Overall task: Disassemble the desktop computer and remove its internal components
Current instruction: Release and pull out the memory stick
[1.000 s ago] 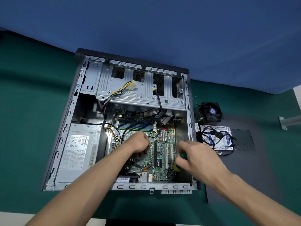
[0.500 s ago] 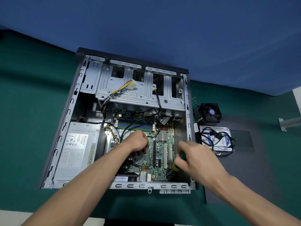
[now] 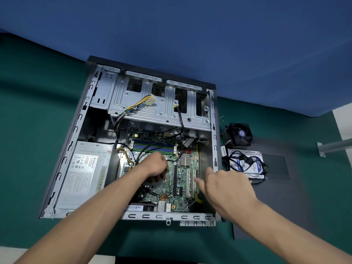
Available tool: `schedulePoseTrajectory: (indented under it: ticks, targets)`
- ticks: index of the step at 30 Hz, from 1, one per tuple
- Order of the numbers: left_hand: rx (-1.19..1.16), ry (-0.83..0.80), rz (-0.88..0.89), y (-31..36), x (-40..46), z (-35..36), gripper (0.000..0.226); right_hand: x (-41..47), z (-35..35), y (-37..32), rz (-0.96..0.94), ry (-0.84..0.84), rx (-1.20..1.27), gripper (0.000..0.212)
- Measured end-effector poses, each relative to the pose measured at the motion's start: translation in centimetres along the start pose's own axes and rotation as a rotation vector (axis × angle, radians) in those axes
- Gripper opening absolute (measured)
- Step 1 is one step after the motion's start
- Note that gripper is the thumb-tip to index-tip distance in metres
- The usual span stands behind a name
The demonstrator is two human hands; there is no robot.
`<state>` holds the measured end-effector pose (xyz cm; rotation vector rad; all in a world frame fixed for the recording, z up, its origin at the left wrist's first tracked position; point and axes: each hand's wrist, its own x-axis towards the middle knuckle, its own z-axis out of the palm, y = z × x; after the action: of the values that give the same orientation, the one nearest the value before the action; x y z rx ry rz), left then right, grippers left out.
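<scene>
The computer case (image 3: 76,141) lies open on its side at the desk's middle. Inside it sit the motherboard (image 3: 182,180), the power supply (image 3: 83,174) at its left wall, and loose cables (image 3: 133,107).

Left hand (image 3: 154,166): fingers curled, resting on the board; whether it holds anything cannot be told. Right hand (image 3: 226,189): fingers curled round the screwdriver (image 3: 198,198).

Judgement: the board is light, stiff and fragile; take hold at its edges.

Even, soft light; wide-angle bending at edges.
</scene>
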<state>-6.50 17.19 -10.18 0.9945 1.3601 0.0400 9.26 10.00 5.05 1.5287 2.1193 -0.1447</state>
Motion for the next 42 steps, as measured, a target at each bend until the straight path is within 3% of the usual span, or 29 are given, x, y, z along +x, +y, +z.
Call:
schedulePoseTrajectory:
  ticks: [3, 5, 8, 11, 13, 15, 17, 20, 23, 25, 28, 37, 42]
  targets:
    - [0.006, 0.003, -0.006, 0.0, -0.1, 0.0, 0.03, -0.1, -0.3, -0.4, -0.08, -0.094, 0.251, 0.022]
    - [0.013, 0.006, 0.001, 0.1, 0.0, -0.1, 0.03, -0.6, -0.7, -1.5, -0.066, -0.139, 0.309, 0.028]
    - [0.014, 0.011, 0.012, 0.1, -0.1, -0.1, 0.03, -0.6, -0.9, -2.6, -0.005, -0.091, 0.164, 0.038]
    - [-0.011, 0.013, -0.001, 0.1, -0.3, -0.1, 0.031, -0.4, -0.8, -2.7, -0.025, -0.12, 0.277, 0.025]
    - [-0.023, 0.012, -0.005, 0.2, -0.4, -0.1, 0.03, -0.2, -1.1, -2.5, 0.001, -0.18, 0.352, 0.03]
    - [-0.027, 0.013, -0.006, 0.2, -0.5, -0.1, 0.03, 0.1, -1.2, -2.2, 0.054, -0.149, 0.269, 0.035]
    - [-0.015, 0.014, -0.008, 0.2, -0.6, 0.0, 0.029, 0.4, -1.0, -1.7, 0.089, -0.15, 0.311, 0.029]
    - [-0.004, 0.01, -0.012, 0.2, -0.6, 0.1, 0.028, 0.4, -1.1, -1.6, 0.074, -0.217, 0.406, 0.028]
    - [0.004, 0.013, -0.005, 0.1, -0.6, 0.0, 0.029, -0.1, -0.8, -2.0, 0.094, -0.142, 0.28, 0.028]
    - [0.025, 0.015, 0.004, 0.1, -0.6, 0.0, 0.03, -0.1, -0.7, -2.2, 0.087, -0.118, 0.319, 0.019]
    - [0.045, 0.019, 0.012, 0.1, -0.7, -0.1, 0.029, 0.0, -0.8, -2.5, 0.043, -0.138, 0.352, 0.027]
    - [0.035, 0.009, 0.0, 0.1, -0.6, 0.0, 0.027, 0.5, -0.8, -1.7, 0.013, -0.082, 0.269, 0.024]
    - [0.06, 0.014, 0.012, 0.2, -0.5, -0.1, 0.028, 0.9, -0.6, -1.0, -0.031, -0.078, 0.341, 0.023]
